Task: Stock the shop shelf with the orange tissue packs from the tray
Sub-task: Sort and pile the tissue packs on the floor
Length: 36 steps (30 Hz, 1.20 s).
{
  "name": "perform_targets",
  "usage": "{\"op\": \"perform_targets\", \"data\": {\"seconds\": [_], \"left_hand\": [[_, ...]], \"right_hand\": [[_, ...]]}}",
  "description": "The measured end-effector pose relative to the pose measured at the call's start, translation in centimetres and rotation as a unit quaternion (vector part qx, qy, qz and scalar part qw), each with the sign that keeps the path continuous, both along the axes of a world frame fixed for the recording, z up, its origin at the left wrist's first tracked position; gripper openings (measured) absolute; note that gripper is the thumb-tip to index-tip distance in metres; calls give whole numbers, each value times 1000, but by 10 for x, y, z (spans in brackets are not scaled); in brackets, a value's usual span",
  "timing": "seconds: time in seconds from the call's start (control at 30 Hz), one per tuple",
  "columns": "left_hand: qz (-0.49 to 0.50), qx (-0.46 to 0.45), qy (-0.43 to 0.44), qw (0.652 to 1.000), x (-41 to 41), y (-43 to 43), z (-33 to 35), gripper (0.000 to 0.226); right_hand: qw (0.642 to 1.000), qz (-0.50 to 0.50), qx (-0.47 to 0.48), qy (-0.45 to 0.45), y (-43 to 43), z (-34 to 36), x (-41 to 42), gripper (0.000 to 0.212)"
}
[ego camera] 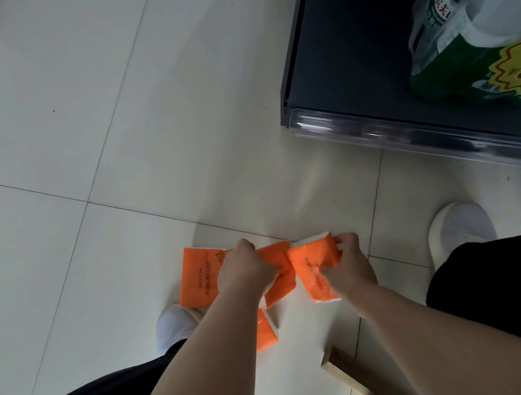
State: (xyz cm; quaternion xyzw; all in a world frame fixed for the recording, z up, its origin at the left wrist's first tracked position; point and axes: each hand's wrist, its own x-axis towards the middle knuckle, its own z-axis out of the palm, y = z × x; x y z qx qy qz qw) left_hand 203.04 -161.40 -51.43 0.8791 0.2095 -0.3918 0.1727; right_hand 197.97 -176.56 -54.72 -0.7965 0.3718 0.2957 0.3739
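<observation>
Head view: orange tissue packs on the floor, both hands on them

I see four packs lying on the white tiled floor [71, 161] between two white shoes [175, 323]. The right hand [347, 262] pinches the right pack [314, 271], thumb on its near face and fingers curled over its far end. The left hand [247, 269] is knuckles-up, fingers curled down where the left pack [198, 278] meets the middle pack [279, 281]; I cannot tell which it grips. A fourth pack [266, 333] lies partly under the left forearm. The dark shelf [346, 42], upper right, carries a green bottle multipack [481, 36]
</observation>
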Motion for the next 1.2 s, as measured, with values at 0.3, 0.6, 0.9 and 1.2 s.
{"op": "perform_targets", "data": {"seconds": [0.3, 0.6, 0.9, 1.2], "left_hand": [[10, -66, -139, 988, -1, 1, 57, 35], [0, -97, -313, 945, -1, 0, 156, 35], [-27, -175, -523, 834, 1, -14, 305, 35], [-49, -182, -572, 798, 54, -54, 404, 34]], "right_hand": [[960, 199, -161, -114, -33, 70, 8, 49], [923, 171, -169, -300, -32, 177, 0, 44], [818, 166, -257, -487, -53, 324, -5, 47], [764, 141, -324, -540, -107, 448, 44, 49]]}}
